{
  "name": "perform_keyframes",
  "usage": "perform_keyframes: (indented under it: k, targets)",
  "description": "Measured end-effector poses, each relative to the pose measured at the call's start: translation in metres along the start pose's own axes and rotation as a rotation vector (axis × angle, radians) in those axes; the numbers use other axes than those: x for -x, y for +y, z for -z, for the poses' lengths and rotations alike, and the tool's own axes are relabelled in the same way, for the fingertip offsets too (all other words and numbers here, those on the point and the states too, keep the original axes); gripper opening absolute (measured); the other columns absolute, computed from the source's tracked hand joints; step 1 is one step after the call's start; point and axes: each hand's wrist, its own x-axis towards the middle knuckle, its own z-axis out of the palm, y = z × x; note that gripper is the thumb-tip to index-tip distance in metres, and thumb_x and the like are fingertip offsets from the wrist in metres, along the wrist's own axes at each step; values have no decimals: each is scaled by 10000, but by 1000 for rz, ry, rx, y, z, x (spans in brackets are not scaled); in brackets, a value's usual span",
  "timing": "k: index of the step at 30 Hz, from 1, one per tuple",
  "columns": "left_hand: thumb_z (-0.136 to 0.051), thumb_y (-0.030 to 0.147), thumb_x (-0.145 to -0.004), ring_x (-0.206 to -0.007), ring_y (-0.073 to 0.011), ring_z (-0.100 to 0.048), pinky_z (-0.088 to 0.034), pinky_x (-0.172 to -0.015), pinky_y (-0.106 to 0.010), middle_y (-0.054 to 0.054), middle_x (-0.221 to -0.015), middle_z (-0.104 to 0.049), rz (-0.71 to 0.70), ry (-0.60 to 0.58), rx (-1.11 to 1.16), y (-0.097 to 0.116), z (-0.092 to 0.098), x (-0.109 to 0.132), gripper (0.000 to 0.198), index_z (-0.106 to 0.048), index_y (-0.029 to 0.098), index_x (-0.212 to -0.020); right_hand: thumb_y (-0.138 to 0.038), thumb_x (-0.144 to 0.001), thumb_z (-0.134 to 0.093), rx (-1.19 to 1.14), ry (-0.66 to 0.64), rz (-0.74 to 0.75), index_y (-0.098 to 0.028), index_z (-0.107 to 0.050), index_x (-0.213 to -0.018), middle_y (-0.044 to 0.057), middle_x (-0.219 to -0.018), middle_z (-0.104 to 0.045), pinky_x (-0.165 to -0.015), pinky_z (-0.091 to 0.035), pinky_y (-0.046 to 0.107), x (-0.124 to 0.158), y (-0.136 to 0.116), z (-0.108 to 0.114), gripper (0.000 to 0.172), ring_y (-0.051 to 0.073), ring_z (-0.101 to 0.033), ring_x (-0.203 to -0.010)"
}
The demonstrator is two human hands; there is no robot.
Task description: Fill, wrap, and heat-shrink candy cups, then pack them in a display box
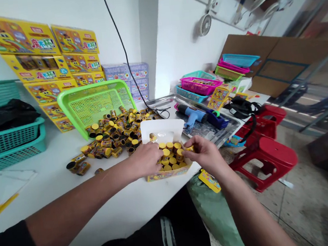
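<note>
A yellow printed box with its white flap raised stands near the table's front edge. Several small yellow-capped tubs fill it upright. My left hand reaches in at the box's left side, fingers curled; what they hold, if anything, is hidden. At the right side, my right hand pinches a small yellow-capped tub between thumb and fingers, just at the box's rim. Behind the box, a heap of loose tubs spills from a tipped green basket.
Stacked yellow boxes and purple boxes stand against the wall. A metal tray holds a blue heat gun. Teal baskets sit at left, coloured baskets at back right. A red stool stands beside the table.
</note>
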Motion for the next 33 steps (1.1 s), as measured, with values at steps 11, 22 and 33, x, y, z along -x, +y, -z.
perform_keyframes:
  k: [11, 22, 33]
  targets:
    - [-674, 194, -678, -645, -136, -589, -425, -582, -224, 24, -688, -625, 161, 322, 1121, 19, -25, -45, 193, -662, 142, -863, -335, -807, -663, -316, 152, 231, -238, -516, -848, 29, -960, -645, -795, -507, 336, -11, -18, -42, 181, 178, -618, -866]
    - [-672, 471, -776, -700, -152, -592, -430, -638, -256, -17, -799, -661, 395, 566, 583, -56, -12, 30, 291, -717, 202, -874, -158, -700, -631, 635, -82, 419, -215, -515, -735, 33, -744, -576, -666, -420, 307, -19, -2, -25, 134, 214, -553, -765]
    - [-636, 507, -735, -991, -295, -548, -458, -884, -406, -101, -974, -619, 894, 348, 62, -152, -65, 164, 422, -691, 206, -1026, -325, -822, -596, 457, -109, 427, -240, -509, -821, 81, -942, -662, -758, -481, 373, -27, 24, -27, 122, 246, -631, -861]
